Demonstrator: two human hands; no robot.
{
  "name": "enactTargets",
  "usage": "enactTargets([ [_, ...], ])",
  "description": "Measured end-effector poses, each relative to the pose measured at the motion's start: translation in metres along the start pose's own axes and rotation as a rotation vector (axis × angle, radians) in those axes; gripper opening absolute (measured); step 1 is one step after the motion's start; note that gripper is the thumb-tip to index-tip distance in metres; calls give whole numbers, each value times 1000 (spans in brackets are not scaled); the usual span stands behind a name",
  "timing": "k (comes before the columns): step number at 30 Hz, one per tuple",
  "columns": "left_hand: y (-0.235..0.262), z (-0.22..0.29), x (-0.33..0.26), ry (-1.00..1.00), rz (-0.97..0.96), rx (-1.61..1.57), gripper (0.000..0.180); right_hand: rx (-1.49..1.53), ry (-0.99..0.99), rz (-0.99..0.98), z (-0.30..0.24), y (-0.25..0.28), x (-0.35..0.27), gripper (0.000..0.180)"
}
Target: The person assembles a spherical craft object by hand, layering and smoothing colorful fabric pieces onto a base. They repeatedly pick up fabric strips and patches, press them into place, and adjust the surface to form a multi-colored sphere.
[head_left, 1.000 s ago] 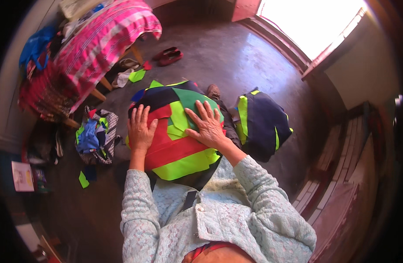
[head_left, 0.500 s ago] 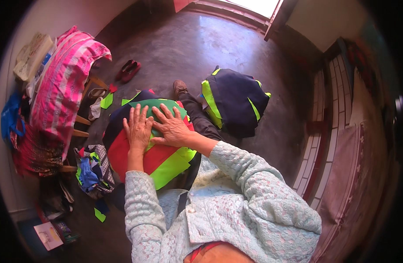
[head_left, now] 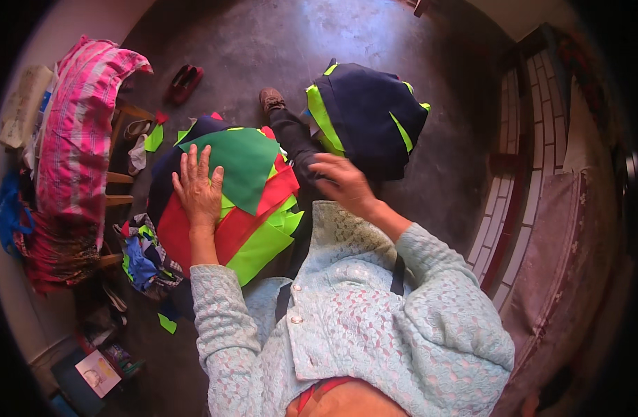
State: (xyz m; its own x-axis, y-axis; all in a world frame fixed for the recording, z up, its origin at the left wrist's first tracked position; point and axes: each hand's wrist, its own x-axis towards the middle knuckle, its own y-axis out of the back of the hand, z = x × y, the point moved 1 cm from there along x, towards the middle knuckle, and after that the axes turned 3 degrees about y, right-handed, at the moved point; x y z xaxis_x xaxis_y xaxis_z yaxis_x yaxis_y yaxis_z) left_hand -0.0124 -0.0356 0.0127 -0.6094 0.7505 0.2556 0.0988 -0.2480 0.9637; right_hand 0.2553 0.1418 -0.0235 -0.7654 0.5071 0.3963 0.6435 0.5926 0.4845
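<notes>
Currently, one pink plaid cloth (head_left: pixel 86 132) is hanging at ten o'clock, and one patterned bag (head_left: pixel 170 272) is holding mixed scraps between eight and nine. Two loose lime scraps (head_left: pixel 167 324) are lying on the floor, at eight and ten o'clock. Of the two hands, the left hand (head_left: pixel 201 194) is lying flat, fingers spread and pointing toward twelve, pressing but gripping nothing. It is resting on the fabric pile (head_left: pixel 228 236), which is sitting at nine o'clock and looking nearly round, showing no clear long axis. On top, one dark green piece (head_left: pixel 241 167) is pointing its tip toward five o'clock; a lime piece (head_left: pixel 260 249) is running lengthwise from seven toward one. Just right of centre, the blurred right hand (head_left: pixel 348 186) is hovering half-opened, apparently grasping nothing. One navy bundle (head_left: pixel 367 118) is standing beyond it at one o'clock.
</notes>
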Motion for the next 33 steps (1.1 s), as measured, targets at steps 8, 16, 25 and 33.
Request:
enactTargets([
  [8, 3, -1, 0, 8, -3, -15, 51, -35, -943, 634, 142, 59, -132, 67],
  [16, 6, 1, -1, 29, -25, -42, 51, 225, -1056, 558, 186, 42, -145, 71],
  [25, 5, 0, -2, 29, -7, -24, 51, 455, -1201, 537, 169, 43, -164, 52],
  [33, 1, 1, -2, 17, 26, -18, 51, 838, -1317, 453, 122, 51, -146, 47],
])
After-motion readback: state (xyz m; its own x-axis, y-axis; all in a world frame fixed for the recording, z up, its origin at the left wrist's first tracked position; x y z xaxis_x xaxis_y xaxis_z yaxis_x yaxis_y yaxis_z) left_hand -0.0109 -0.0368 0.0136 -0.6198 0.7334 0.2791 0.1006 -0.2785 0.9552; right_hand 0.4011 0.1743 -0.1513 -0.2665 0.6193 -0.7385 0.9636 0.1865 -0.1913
